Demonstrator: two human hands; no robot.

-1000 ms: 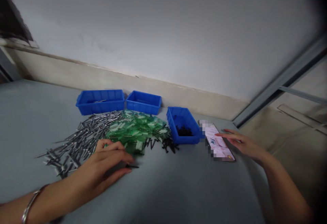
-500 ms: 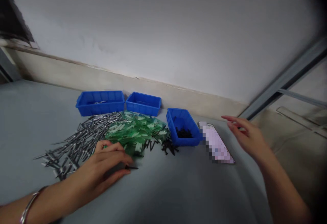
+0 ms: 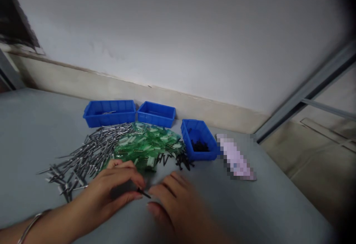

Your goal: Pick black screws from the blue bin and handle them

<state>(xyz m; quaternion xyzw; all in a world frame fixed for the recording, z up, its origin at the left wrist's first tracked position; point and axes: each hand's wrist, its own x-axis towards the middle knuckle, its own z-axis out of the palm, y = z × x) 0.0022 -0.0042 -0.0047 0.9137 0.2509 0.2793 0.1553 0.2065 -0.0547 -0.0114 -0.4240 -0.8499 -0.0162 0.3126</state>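
Note:
Between the thumb and fingertips of my left hand (image 3: 111, 186) is a small black screw (image 3: 145, 194), its pointed end towards the right. My right hand (image 3: 180, 205), slightly blurred, faces it with thumb and forefinger apart around the screw's tip; I see no clear contact. Just beyond my left hand lies a pile of green plastic packets (image 3: 150, 140) with pale pieces in them. Loose black screws (image 3: 183, 159) lie to the right of the packets. On the left is a heap of silver rivet-like metal pins (image 3: 91, 151).
Along the wall stand a blue bin (image 3: 111, 119) with a few metal pins, a second blue bin (image 3: 157, 119), and a third blue bin (image 3: 200, 154) holding black screws. A phone (image 3: 236, 160), partly pixelated, lies right of it. A metal frame (image 3: 303, 88) rises beyond the table's right edge.
My right hand has come from beyond the phone at the right to the screw in front of me. My left hand still holds the screw, now tilted tip-down and slightly nearer.

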